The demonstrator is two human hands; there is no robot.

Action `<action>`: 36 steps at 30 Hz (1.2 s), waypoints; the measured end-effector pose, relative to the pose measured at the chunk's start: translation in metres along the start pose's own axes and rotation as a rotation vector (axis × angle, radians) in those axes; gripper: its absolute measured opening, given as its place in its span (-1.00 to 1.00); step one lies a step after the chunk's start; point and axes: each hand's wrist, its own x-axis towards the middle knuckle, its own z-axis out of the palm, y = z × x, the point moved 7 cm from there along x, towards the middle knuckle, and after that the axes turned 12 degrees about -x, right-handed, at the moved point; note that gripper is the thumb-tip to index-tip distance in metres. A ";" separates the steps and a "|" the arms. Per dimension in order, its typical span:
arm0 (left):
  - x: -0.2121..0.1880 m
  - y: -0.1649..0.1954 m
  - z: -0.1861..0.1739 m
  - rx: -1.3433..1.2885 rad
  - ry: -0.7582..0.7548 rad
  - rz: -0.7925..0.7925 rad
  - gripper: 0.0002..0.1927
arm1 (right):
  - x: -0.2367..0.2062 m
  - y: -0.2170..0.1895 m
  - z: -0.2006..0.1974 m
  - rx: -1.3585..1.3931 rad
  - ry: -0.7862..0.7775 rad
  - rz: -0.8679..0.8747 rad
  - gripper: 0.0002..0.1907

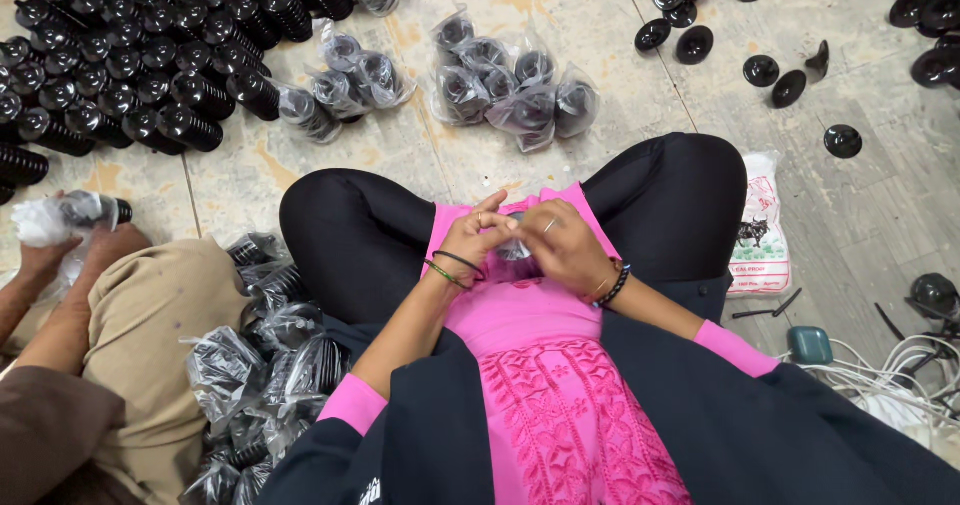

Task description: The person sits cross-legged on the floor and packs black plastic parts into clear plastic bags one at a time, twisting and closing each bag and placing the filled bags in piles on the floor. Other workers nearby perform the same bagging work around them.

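Observation:
I sit cross-legged on the floor in a pink tunic and black leggings. My left hand [474, 237] and my right hand [562, 245] meet over my lap, fingers pinched together on a small clear plastic bag [514, 249] that is mostly hidden between them. What the bag holds cannot be seen. Bangles circle my left wrist, and my right hand wears a ring and a beaded bracelet.
Bagged stacks of black round parts [515, 90] lie ahead on the tiled floor, with more bagged stacks [262, 365] at my left hip. Unbagged black stacks [130, 60] fill the far left, loose black discs [760, 70] the far right. A co-worker's hands [60, 255] hold a bag at left. A printed white sack [757, 227] and cables [890, 365] lie right.

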 end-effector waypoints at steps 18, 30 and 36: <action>-0.070 0.102 0.067 0.954 0.138 0.644 -0.86 | -0.038 0.060 0.057 0.411 -0.305 0.468 -0.84; -0.036 0.087 0.033 0.794 -0.100 0.258 -0.84 | -0.001 0.001 0.015 -0.041 -0.058 -0.114 -0.86; -0.065 0.114 0.079 1.299 0.092 0.666 -0.91 | -0.025 0.044 0.047 0.418 -0.185 0.375 -0.94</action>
